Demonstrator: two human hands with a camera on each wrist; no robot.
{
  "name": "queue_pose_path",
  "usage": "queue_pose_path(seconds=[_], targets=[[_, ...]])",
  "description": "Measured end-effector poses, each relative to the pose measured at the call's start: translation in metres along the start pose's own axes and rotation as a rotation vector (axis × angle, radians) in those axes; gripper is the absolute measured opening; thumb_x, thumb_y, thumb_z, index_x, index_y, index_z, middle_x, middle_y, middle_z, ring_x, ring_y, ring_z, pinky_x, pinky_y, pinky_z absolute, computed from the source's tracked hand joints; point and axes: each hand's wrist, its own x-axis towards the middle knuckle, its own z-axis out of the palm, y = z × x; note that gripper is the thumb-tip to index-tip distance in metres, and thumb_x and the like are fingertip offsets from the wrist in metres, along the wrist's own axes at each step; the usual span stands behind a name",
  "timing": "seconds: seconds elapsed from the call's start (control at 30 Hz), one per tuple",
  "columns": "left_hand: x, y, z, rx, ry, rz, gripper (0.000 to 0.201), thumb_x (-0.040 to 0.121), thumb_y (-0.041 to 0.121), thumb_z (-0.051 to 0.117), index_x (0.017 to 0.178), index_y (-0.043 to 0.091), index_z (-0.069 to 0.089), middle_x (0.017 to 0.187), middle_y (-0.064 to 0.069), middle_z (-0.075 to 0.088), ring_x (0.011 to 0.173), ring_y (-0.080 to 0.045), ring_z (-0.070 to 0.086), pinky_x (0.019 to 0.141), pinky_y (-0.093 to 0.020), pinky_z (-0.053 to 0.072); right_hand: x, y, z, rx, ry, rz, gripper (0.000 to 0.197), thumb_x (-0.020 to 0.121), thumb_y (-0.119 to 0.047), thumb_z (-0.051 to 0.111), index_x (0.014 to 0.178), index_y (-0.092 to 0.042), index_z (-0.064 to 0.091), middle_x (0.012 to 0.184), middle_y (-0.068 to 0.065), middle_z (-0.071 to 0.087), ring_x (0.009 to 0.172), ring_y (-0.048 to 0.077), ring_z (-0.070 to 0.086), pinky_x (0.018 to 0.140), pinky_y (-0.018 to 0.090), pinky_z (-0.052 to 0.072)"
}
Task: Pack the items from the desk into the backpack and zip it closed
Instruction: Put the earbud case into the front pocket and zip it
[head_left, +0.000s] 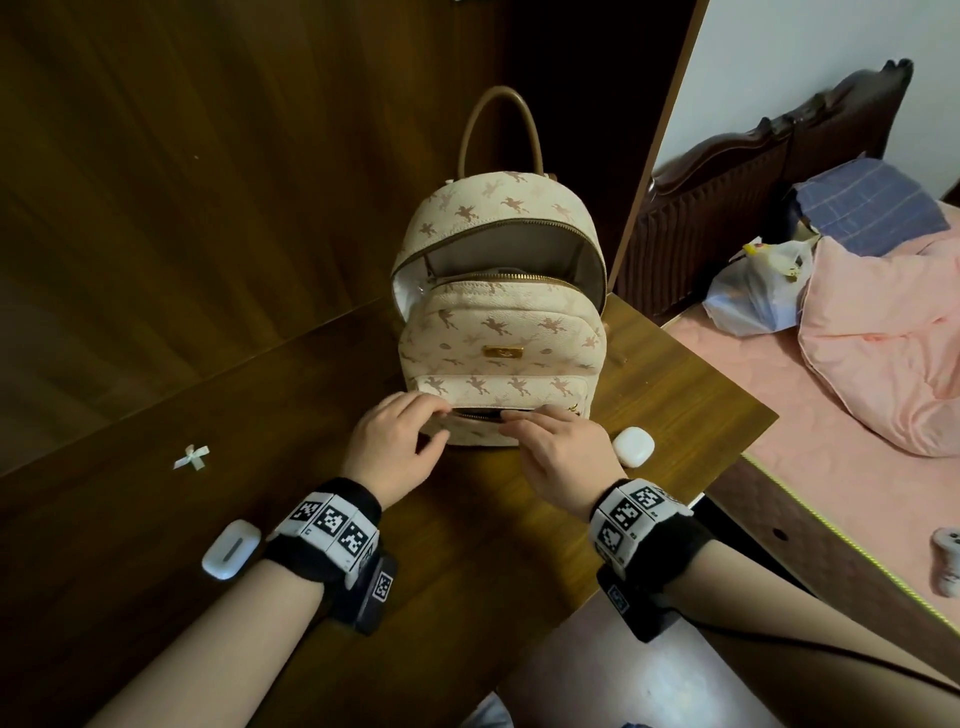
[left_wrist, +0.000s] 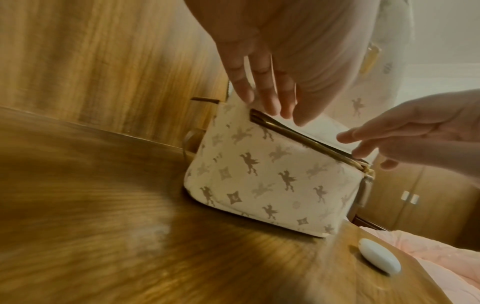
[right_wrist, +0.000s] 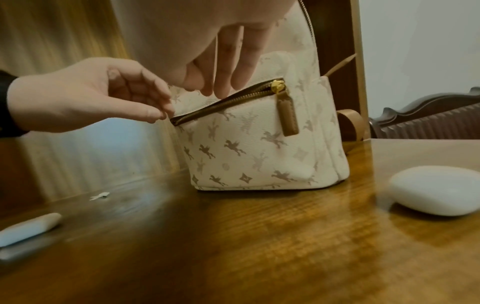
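A small cream backpack (head_left: 498, 332) printed with tan winged horses stands upright on the wooden desk (head_left: 467, 545), its tan top handle arching up. The main compartment gapes open at the top, grey lining showing. The front pocket zipper (right_wrist: 228, 102) lies open, its gold slider and tan leather pull at the right end. A rounded white earbud case (head_left: 631, 446) lies at the bag's four o'clock, near its base. A second, oblong white case (head_left: 230, 548) lies well off at seven o'clock.

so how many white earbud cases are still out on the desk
2: a rounded case beside the right hand, and an oblong case by the left wrist. Something pale shows inside the backpack; others may be hidden there.
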Motion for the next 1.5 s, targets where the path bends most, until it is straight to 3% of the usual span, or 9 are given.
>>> queue_pose_path(seconds=[0.2, 0.3, 0.53, 0.7, 0.8, 1.03, 1.23, 1.37, 1.5], targets=[[-0.013, -0.04, -0.02, 0.103, 0.163, -0.138, 0.025, 0.086, 0.031, 0.052, 0.101, 0.015, 0.064, 0.105, 0.0, 0.062, 0.102, -0.019, 0.054, 0.085, -0.029, 0.043, 0.028, -0.013, 0.015, 0.021, -0.019, -0.081, 0.027, 0.077, -0.011, 0.044, 0.087, -0.01, 0.069, 0.095, 0.003, 0.071, 0.083, 0.026, 0.065, 0.061, 0.036, 0.057], [-0.023, -0.065, -0.028, 0.137, 0.214, -0.258, 0.018, 0.086, 0.022, 0.06, 0.102, 0.013, 0.064, 0.111, -0.002, 0.06, 0.105, -0.022, 0.053, 0.087, -0.035, 0.044, 0.04, -0.021, 0.02, 0.022, -0.058, -0.137, 0.026, 0.077, -0.013, 0.043, 0.084, -0.011, 0.068, 0.091, 0.003, 0.07, 0.082, 0.025, 0.064, 0.058, 0.035, 0.056], [-0.058, -0.123, -0.042, 0.137, 0.214, -0.715, 0.026, 0.091, 0.023, 0.055, 0.116, 0.018, 0.059, 0.126, -0.003, 0.055, 0.118, -0.026, 0.047, 0.09, -0.044, 0.042, 0.071, -0.04, 0.044, 0.004, -0.043, -0.206, 0.028, 0.08, -0.023, 0.043, 0.087, -0.015, 0.069, 0.093, 0.0, 0.068, 0.089, 0.024, 0.06, 0.068, 0.037, 0.054], [-0.075, -0.168, -0.047, 0.093, 0.14, -1.074, 0.036, 0.094, 0.027, 0.051, 0.129, 0.021, 0.052, 0.137, -0.005, 0.048, 0.125, -0.031, 0.041, 0.092, -0.047, 0.042, 0.089, -0.051, 0.064, -0.178, -0.002, -0.297, 0.03, 0.076, -0.029, 0.044, 0.09, -0.019, 0.069, 0.104, 0.0, 0.064, 0.094, 0.02, 0.042, 0.073, 0.035, 0.033], [-0.08, -0.193, -0.047, 0.06, 0.082, -1.218, 0.039, 0.096, 0.026, 0.047, 0.135, 0.023, 0.048, 0.143, -0.006, 0.042, 0.132, -0.034, 0.033, 0.098, -0.049, 0.039, 0.092, -0.05, 0.077, -0.271, -0.064, -0.264, 0.034, 0.075, -0.029, 0.041, 0.093, -0.02, 0.069, 0.114, -0.001, 0.064, 0.099, 0.022, 0.042, 0.074, 0.035, 0.034], [-0.092, -0.238, -0.044, 0.042, -0.013, -1.278, 0.04, 0.097, 0.024, 0.046, 0.136, 0.023, 0.048, 0.139, -0.012, 0.045, 0.125, -0.036, 0.043, 0.099, -0.046, 0.041, 0.094, -0.039, 0.092, -0.363, -0.04, -0.327, 0.02, 0.077, -0.025, 0.055, 0.093, -0.019, 0.067, 0.108, -0.004, 0.066, 0.098, 0.028, 0.059, 0.072, 0.038, 0.03], [-0.088, -0.246, -0.044, -0.017, -0.029, -1.3, 0.042, 0.095, 0.034, 0.048, 0.137, 0.031, 0.044, 0.131, -0.001, 0.056, 0.117, -0.028, 0.052, 0.091, -0.042, 0.047, 0.095, -0.036, 0.097, -0.368, -0.009, -0.324, 0.015, 0.073, -0.023, 0.068, 0.086, -0.018, 0.064, 0.099, -0.004, 0.067, 0.1, 0.029, 0.06, 0.073, 0.039, 0.032], [-0.085, -0.244, -0.041, 0.03, -0.069, -1.265, 0.029, 0.095, 0.035, 0.05, 0.122, 0.029, 0.056, 0.121, -0.001, 0.062, 0.107, -0.028, 0.057, 0.082, -0.038, 0.049, 0.096, -0.038, 0.098, -0.399, 0.004, -0.31, 0.008, 0.073, -0.023, 0.069, 0.079, -0.018, 0.066, 0.09, -0.005, 0.066, 0.107, 0.024, 0.048, 0.074, 0.039, 0.031], [-0.078, -0.237, -0.045, 0.081, -0.106, -1.271, 0.02, 0.093, 0.033, 0.055, 0.105, 0.02, 0.064, 0.107, -0.009, 0.064, 0.098, -0.03, 0.059, 0.069, -0.034, 0.044, 0.096, -0.039, 0.096, -0.407, 0.025, -0.312, 0.006, 0.072, -0.022, 0.069, 0.076, -0.018, 0.066, 0.085, -0.005, 0.066, 0.106, 0.023, 0.047, 0.074, 0.038, 0.029]])
